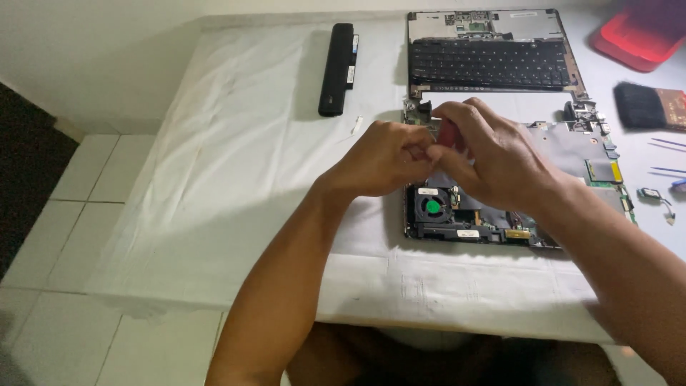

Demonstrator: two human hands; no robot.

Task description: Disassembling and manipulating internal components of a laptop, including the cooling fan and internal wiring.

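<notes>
Both hands meet over an opened laptop base with bare circuit board [572, 146] on a table draped in white cloth [243, 179]. The left hand [382, 159] is curled into a loose fist, its fingertips pressed against those of the right hand [489, 154], which arches above the board; a small red thing shows between them, too hidden to tell. Just below the hands sits a black cooling fan with green hub [432, 206]. Behind the board lies a detached black keyboard panel [489, 61]. A long black battery bar [336, 68] lies to the left, a black-bristled brush [647, 106] and a red plastic tray [639, 36] to the right
</notes>
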